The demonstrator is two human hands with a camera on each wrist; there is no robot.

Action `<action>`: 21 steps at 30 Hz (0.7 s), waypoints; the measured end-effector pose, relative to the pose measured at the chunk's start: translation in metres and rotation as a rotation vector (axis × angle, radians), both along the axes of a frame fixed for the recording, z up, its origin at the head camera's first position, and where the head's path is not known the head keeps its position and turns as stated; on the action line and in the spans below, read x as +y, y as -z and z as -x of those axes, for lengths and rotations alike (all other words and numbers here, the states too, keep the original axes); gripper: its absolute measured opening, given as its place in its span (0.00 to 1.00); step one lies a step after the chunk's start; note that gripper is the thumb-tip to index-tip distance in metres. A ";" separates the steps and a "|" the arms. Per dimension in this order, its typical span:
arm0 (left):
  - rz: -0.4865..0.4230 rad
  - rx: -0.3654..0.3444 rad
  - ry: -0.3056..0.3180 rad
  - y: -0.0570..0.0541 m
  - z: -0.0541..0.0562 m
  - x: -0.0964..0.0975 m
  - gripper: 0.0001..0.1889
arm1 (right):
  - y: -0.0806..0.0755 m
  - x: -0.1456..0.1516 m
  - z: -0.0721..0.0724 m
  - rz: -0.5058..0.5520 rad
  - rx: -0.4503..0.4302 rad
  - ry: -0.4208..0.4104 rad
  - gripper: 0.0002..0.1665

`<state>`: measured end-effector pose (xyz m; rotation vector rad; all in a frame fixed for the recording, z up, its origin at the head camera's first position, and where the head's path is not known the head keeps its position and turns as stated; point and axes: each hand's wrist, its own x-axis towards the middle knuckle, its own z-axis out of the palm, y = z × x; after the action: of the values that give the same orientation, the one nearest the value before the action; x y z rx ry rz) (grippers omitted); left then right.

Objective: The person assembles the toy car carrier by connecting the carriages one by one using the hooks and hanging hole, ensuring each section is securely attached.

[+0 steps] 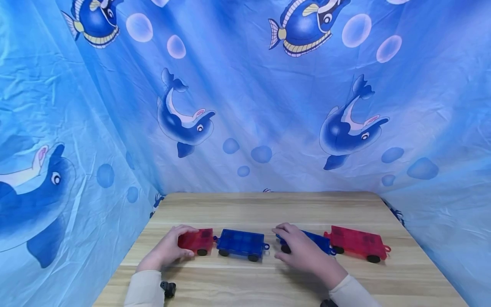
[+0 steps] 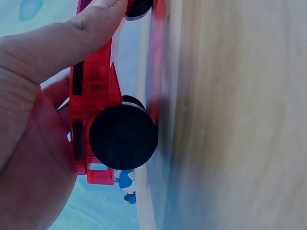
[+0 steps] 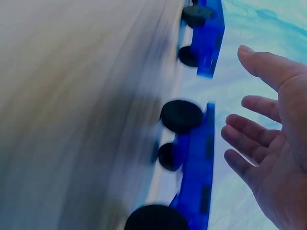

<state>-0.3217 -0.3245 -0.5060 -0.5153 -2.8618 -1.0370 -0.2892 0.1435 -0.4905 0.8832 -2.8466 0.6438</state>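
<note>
My left hand [image 1: 171, 248] holds a red toy train car [image 1: 202, 240] by its left part. Its thumb lies along the near side of the red body [image 2: 94, 98], above a black wheel [image 2: 123, 137]. Just right of this car a blue toy train car [image 1: 240, 242] stands on its wheels, their couplings meeting. My right hand [image 1: 297, 251] hovers over a second blue car [image 1: 319, 242] and hides part of it. In the right wrist view the fingers [image 3: 249, 129] are spread apart from the blue car [image 3: 194, 165]. A red car [image 1: 357, 242] adjoins it on the right.
The cars stand in a row on a wood-grain table [image 1: 268, 209]. A gap separates the two blue cars. Behind and beside the table hangs a blue curtain [image 1: 245, 106] printed with dolphins and fish. A small black object [image 1: 168, 289] sits at my left sleeve.
</note>
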 end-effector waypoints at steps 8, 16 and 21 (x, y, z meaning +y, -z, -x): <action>0.005 -0.016 -0.039 -0.001 -0.001 -0.002 0.37 | 0.009 0.026 -0.003 0.022 0.030 0.093 0.46; -0.013 -0.018 -0.087 0.000 -0.005 -0.008 0.37 | 0.010 0.051 -0.006 0.045 0.023 0.167 0.50; -0.009 -0.004 -0.083 0.000 -0.006 -0.012 0.37 | 0.009 0.065 -0.004 0.043 0.013 0.197 0.51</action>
<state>-0.3155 -0.3363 -0.5062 -0.3904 -2.8533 -1.0376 -0.2853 0.2089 -0.4997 0.5890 -2.8471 0.6683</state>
